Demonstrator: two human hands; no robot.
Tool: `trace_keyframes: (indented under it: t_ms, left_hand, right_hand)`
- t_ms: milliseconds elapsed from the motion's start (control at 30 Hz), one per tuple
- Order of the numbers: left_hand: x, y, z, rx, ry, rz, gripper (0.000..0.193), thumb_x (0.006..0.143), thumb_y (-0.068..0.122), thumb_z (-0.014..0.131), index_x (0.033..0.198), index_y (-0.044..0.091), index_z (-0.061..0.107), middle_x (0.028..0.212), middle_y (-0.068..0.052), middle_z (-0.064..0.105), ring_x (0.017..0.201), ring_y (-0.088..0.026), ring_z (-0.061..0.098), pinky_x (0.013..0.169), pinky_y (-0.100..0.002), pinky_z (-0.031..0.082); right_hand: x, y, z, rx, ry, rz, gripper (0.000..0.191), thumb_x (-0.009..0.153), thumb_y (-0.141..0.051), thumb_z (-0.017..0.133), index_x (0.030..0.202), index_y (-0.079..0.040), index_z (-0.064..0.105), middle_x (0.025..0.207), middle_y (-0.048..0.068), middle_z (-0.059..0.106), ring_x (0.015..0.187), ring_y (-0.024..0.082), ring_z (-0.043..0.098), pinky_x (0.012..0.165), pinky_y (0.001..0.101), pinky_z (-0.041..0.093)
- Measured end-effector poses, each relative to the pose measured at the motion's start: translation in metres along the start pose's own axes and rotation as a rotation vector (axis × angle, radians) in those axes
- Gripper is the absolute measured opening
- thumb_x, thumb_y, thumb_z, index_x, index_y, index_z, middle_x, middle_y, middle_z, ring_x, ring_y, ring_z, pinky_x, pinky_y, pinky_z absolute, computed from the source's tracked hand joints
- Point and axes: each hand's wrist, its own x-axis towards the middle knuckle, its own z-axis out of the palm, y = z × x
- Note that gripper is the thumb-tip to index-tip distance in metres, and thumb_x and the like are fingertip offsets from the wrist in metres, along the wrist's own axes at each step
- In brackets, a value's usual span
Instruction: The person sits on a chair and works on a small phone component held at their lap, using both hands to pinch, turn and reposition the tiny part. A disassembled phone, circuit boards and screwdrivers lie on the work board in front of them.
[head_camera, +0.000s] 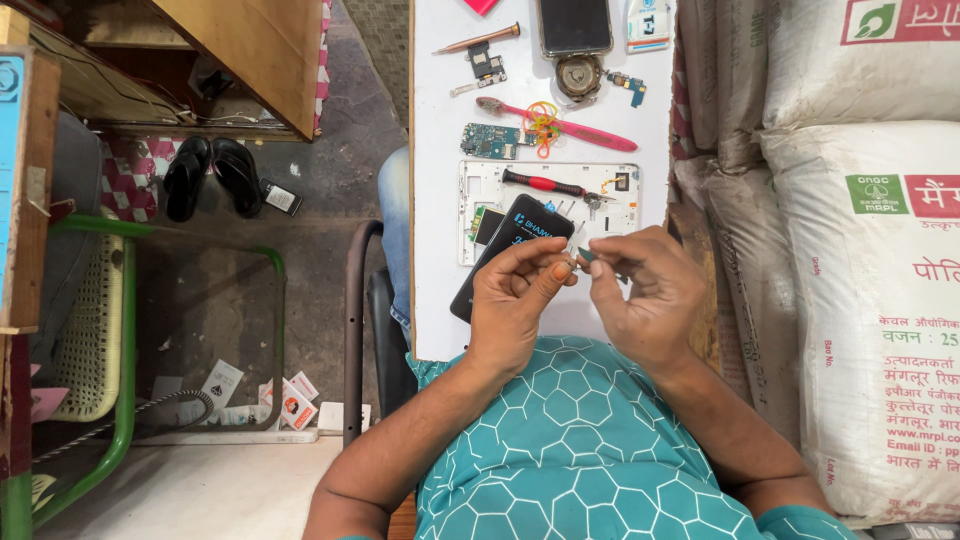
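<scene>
Pinching a tiny part (585, 256) between both hands — left hand (515, 295), right hand (650, 295), fingertips closed, above white board (440, 200).

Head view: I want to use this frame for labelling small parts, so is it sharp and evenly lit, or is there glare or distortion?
Head view: light is soft and even, with faint shadows on the white board; no strong glare, even on the phone screen; the left hand and right hand are sharp, but the tiny part they pinch is too small to resolve; edges bow slightly.
</scene>
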Motion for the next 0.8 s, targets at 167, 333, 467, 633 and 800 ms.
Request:
trace_keyframes:
  t_ms: [167, 333, 467, 633, 800]
  left_hand:
    - [0.0009, -0.0028, -0.0024, -0.011, 0.0, -0.031, 0.025, 0.098, 0.008, 0.073, 0.121, 0.0, 0.07, 0.106, -0.01, 0.074, 0.097, -0.015, 0.07, 0.092, -0.029, 0.058]
    - [0.0026, -0.0061, -0.0038, -0.063, 0.016, -0.042, 0.021, 0.099, 0.008, 0.073, 0.118, 0.0, 0.07, 0.105, -0.009, 0.073, 0.096, -0.015, 0.069, 0.092, -0.029, 0.056]
    - [0.0026, -0.0058, -0.0038, -0.077, 0.023, -0.058, 0.02, 0.099, 0.007, 0.072, 0.117, 0.0, 0.07, 0.104, -0.009, 0.073, 0.096, -0.015, 0.068, 0.092, -0.029, 0.056]
    - [0.0022, -0.0038, -0.0026, -0.08, 0.005, -0.044, 0.019, 0.099, 0.007, 0.073, 0.116, 0.0, 0.07, 0.103, -0.01, 0.074, 0.097, -0.015, 0.069, 0.094, -0.03, 0.058]
    - [0.0022, -0.0029, -0.0021, -0.072, 0.0, -0.034, 0.019, 0.098, 0.006, 0.073, 0.116, 0.0, 0.071, 0.105, -0.01, 0.074, 0.097, -0.015, 0.07, 0.094, -0.03, 0.058]
  right_hand:
    - [0.0007, 0.004, 0.0002, 0.03, -0.027, 0.013, 0.016, 0.103, 0.011, 0.056, 0.116, 0.004, 0.063, 0.109, 0.01, 0.057, 0.094, 0.016, 0.071, 0.086, 0.0283, 0.062]
    - [-0.0003, 0.0083, -0.0026, 0.043, -0.04, 0.017, 0.014, 0.107, 0.009, 0.052, 0.11, 0.002, 0.064, 0.109, 0.009, 0.055, 0.091, 0.014, 0.069, 0.083, 0.0264, 0.061]
    - [-0.0019, 0.01, -0.0035, 0.06, -0.049, 0.051, 0.014, 0.104, 0.01, 0.053, 0.107, 0.005, 0.066, 0.106, 0.009, 0.057, 0.089, 0.014, 0.068, 0.081, 0.0263, 0.059]
    - [-0.0022, 0.0077, -0.0024, 0.112, -0.068, 0.082, 0.014, 0.1, 0.012, 0.055, 0.105, 0.007, 0.067, 0.107, 0.011, 0.059, 0.09, 0.017, 0.07, 0.082, 0.0273, 0.062]
    - [-0.0015, 0.0053, -0.0012, 0.109, -0.079, 0.073, 0.012, 0.096, 0.012, 0.062, 0.106, 0.008, 0.068, 0.108, 0.011, 0.061, 0.093, 0.019, 0.072, 0.084, 0.0285, 0.063]
